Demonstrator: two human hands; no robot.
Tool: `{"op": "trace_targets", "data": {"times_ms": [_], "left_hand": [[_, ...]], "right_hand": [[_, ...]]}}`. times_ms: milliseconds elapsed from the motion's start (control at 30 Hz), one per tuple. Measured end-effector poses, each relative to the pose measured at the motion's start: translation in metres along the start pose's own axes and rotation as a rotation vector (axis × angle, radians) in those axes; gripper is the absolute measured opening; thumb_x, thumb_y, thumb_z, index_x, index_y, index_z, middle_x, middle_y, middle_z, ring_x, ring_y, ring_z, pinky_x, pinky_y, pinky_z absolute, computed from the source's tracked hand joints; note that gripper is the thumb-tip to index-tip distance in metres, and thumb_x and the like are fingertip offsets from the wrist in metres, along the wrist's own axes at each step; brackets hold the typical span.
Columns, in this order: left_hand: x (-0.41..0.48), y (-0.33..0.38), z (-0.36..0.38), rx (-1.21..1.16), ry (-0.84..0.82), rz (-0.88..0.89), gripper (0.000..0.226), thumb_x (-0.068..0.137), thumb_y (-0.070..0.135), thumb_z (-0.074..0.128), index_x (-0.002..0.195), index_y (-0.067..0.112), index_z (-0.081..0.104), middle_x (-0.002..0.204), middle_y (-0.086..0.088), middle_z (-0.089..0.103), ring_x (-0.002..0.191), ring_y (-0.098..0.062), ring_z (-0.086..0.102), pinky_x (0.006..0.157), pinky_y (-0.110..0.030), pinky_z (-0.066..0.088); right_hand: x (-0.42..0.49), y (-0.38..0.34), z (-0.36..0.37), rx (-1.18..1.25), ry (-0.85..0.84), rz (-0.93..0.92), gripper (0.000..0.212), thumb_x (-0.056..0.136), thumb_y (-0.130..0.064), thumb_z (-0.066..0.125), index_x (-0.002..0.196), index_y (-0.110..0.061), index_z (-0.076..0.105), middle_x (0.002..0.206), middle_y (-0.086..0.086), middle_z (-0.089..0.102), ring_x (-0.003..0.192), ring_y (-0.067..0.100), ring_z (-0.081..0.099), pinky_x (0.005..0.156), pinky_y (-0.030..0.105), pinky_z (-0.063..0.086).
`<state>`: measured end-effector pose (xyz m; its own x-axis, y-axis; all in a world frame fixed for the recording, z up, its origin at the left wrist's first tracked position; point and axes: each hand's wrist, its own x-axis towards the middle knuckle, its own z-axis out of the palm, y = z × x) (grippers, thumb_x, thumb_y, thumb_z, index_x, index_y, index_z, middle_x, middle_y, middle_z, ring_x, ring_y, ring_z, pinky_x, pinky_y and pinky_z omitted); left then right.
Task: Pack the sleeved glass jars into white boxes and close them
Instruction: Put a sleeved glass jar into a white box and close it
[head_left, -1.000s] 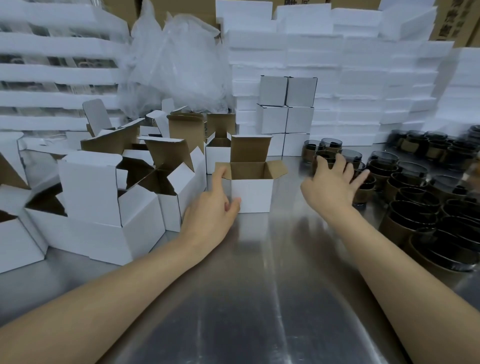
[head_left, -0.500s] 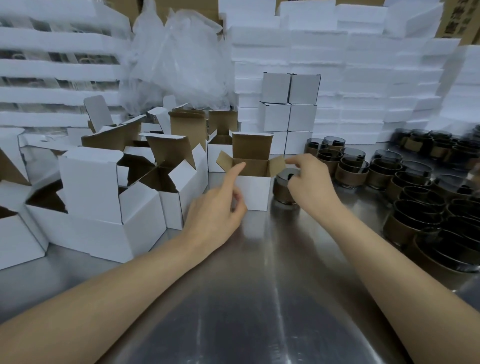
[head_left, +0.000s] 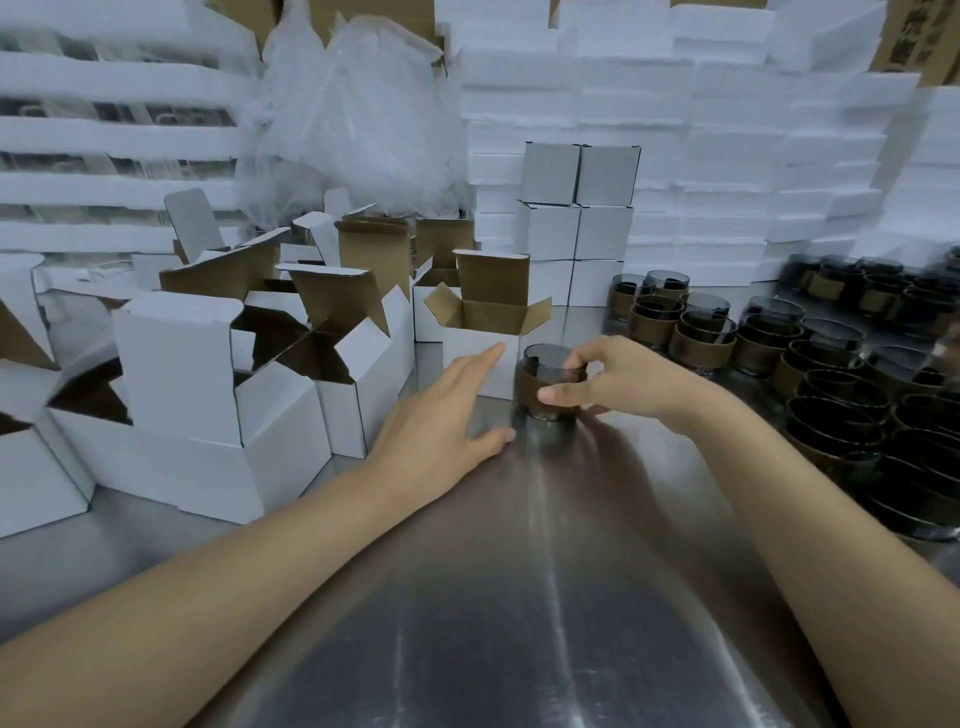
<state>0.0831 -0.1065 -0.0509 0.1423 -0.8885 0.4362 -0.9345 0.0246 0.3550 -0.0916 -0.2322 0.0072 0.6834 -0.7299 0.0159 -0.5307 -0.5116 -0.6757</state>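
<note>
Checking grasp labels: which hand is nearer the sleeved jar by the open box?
Right. The right hand grips the sleeved jar; the left hand lies open just left of it, by the open box.

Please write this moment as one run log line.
phase: packing | right hand: grips dark glass jar with brown sleeve | left hand: open, at front of open white cardboard box | jar: not yet in box

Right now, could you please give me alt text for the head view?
The right hand grips a sleeved jar beside an open box that the left hand touches, on a steel table. More open boxes lie left, more jars stand right.
</note>
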Motion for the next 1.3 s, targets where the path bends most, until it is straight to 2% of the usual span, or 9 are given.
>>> {"op": "trace_targets", "data": {"times_ms": [100, 167, 300, 400, 633, 733, 867, 1000, 1300], "left_hand": [[0.001, 0.003, 0.0, -0.067, -0.016, 0.059, 0.085, 0.081, 0.054, 0.066, 0.145, 0.05, 0.01, 0.137, 0.024, 0.034, 0.074, 0.0, 0.052, 0.069, -0.02, 0.047], [0.0, 0.002, 0.0, -0.132, 0.008, 0.079, 0.079, 0.079, 0.051, 0.07, 0.14, 0.049, 0.021, 0.131, 0.026, 0.038, 0.084, 0.006, 0.049, 0.073, -0.015, 0.043], [0.001, 0.0, -0.001, -0.274, 0.043, -0.009, 0.066, 0.07, 0.053, 0.075, 0.124, 0.046, 0.038, 0.106, 0.027, 0.053, 0.086, 0.008, 0.053, 0.072, -0.022, 0.048], [0.003, -0.001, 0.0, -0.262, 0.04, -0.054, 0.068, 0.068, 0.056, 0.076, 0.123, 0.044, 0.037, 0.105, 0.022, 0.056, 0.079, 0.001, 0.057, 0.071, -0.027, 0.05], [0.003, -0.004, 0.003, -0.193, 0.05, -0.028, 0.065, 0.072, 0.047, 0.078, 0.118, 0.044, 0.032, 0.108, 0.016, 0.058, 0.083, -0.006, 0.056, 0.073, -0.029, 0.051], [0.003, -0.002, 0.001, -0.21, 0.078, 0.003, 0.068, 0.072, 0.044, 0.078, 0.124, 0.049, 0.034, 0.11, 0.02, 0.054, 0.083, 0.0, 0.055, 0.073, -0.021, 0.047], [0.002, -0.002, 0.001, -0.199, 0.09, 0.016, 0.074, 0.075, 0.041, 0.078, 0.133, 0.049, 0.034, 0.12, 0.015, 0.052, 0.086, -0.002, 0.054, 0.08, -0.023, 0.048], [0.001, -0.002, 0.001, -0.179, 0.07, 0.033, 0.074, 0.079, 0.034, 0.076, 0.138, 0.046, 0.033, 0.122, 0.012, 0.046, 0.093, -0.005, 0.05, 0.084, -0.024, 0.049], [0.001, 0.0, -0.001, -0.171, 0.069, 0.022, 0.073, 0.079, 0.033, 0.076, 0.138, 0.041, 0.034, 0.115, 0.013, 0.039, 0.095, -0.007, 0.047, 0.083, -0.022, 0.048]], "right_hand": [[-0.006, -0.008, 0.001, 0.109, -0.225, -0.019, 0.048, 0.066, -0.061, 0.072, 0.08, -0.015, 0.065, 0.083, 0.0, 0.072, 0.08, 0.011, 0.068, 0.078, 0.026, 0.056], [-0.007, -0.011, 0.007, 0.143, -0.28, -0.056, 0.057, 0.063, -0.064, 0.069, 0.09, -0.014, 0.065, 0.091, 0.003, 0.072, 0.081, 0.012, 0.07, 0.081, 0.028, 0.057], [-0.006, -0.007, 0.014, 0.116, -0.248, -0.145, 0.064, 0.06, -0.047, 0.08, 0.112, -0.02, 0.055, 0.115, 0.008, 0.062, 0.097, 0.021, 0.066, 0.09, 0.032, 0.054], [-0.004, -0.001, 0.02, 0.139, -0.278, -0.193, 0.064, 0.069, -0.019, 0.085, 0.123, -0.019, 0.05, 0.118, 0.008, 0.061, 0.103, 0.02, 0.062, 0.084, 0.022, 0.05], [0.001, 0.003, 0.03, 0.054, -0.16, -0.294, 0.044, 0.069, -0.012, 0.085, 0.097, -0.021, 0.052, 0.077, -0.012, 0.057, 0.064, 0.002, 0.05, 0.059, 0.012, 0.041], [0.002, 0.004, 0.032, 0.125, -0.159, -0.307, 0.046, 0.071, -0.005, 0.082, 0.099, -0.025, 0.051, 0.076, -0.016, 0.056, 0.059, -0.004, 0.049, 0.058, 0.008, 0.039], [0.002, 0.005, 0.031, 0.224, -0.222, -0.29, 0.063, 0.073, 0.005, 0.078, 0.121, -0.02, 0.046, 0.098, -0.006, 0.059, 0.073, -0.011, 0.057, 0.066, 0.007, 0.042], [0.001, 0.006, 0.026, 0.341, -0.311, -0.226, 0.068, 0.075, -0.001, 0.077, 0.132, -0.021, 0.045, 0.118, -0.006, 0.059, 0.098, -0.007, 0.061, 0.079, 0.009, 0.045], [0.003, 0.006, 0.03, 0.38, -0.281, -0.221, 0.058, 0.075, -0.002, 0.077, 0.125, -0.015, 0.051, 0.11, -0.005, 0.062, 0.091, -0.006, 0.064, 0.075, 0.007, 0.045]]}}
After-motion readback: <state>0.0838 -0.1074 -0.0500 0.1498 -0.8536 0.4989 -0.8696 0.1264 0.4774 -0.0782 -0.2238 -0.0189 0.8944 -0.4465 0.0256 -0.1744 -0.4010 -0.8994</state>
